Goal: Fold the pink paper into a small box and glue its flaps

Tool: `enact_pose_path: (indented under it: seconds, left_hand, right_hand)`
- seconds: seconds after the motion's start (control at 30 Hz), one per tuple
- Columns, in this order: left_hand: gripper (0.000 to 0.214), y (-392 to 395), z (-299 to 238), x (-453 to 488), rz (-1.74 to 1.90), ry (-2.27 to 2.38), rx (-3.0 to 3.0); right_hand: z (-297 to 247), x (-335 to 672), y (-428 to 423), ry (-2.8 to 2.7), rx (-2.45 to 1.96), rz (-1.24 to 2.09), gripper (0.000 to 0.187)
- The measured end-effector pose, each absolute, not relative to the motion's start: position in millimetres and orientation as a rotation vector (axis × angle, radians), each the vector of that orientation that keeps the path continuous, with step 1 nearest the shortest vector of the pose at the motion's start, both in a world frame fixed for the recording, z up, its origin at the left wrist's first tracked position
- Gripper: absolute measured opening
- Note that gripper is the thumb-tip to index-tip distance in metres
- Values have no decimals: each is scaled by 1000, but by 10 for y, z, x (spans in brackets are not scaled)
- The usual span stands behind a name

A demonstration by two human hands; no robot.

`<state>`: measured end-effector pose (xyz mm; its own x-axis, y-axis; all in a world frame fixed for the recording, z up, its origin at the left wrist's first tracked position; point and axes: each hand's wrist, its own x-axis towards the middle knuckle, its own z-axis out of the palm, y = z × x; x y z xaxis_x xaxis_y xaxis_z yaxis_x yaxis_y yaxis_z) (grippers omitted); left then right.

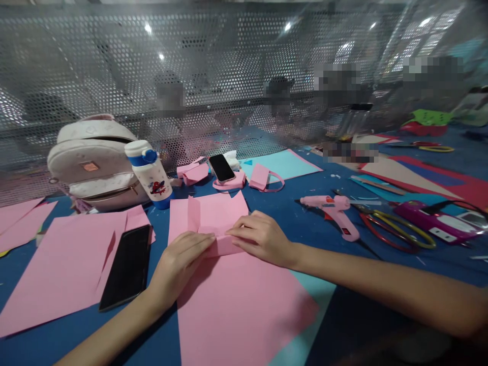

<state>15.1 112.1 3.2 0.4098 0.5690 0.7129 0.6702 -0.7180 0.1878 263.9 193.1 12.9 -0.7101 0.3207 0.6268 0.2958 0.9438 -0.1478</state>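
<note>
Folded pink paper (213,216) mid tabletop (287,211) - left hand (179,262) flat, fingers spread, pressing crease; right hand (263,236) curled over same fold, maybe pinching it. Black phone (127,267) just left.

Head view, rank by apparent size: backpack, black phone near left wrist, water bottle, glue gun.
backpack
black phone, but closest to camera, so unsure
water bottle and glue gun: look alike, unranked
</note>
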Motion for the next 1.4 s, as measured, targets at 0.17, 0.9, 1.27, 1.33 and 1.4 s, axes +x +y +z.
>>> enact_pose_path:
  seconds: [0.17, 0.9, 1.27, 1.33, 1.4]
  left_hand:
    - [17, 1143, 90, 188, -1382, -1182, -2550]
    - [28, 880, 161, 330, -780, -688, -2470]
    - [33, 850, -11, 452, -489, -823, -2329]
    - [32, 855, -15, 449, -484, -814, -2347]
    - [32, 860, -21, 455, -482, -807, -2348]
  right_hand:
    - [133, 2642, 1928, -2402, -441, 88, 19]
    - [298, 2689, 1835, -2589, -12, -513, 20]
    - [167, 2607, 1566, -2614, -187, -696, 23]
    - [102, 2587, 1493, -2571, -232, -725, 22]
    - [45, 2571, 1417, -2559, -272, -767, 23]
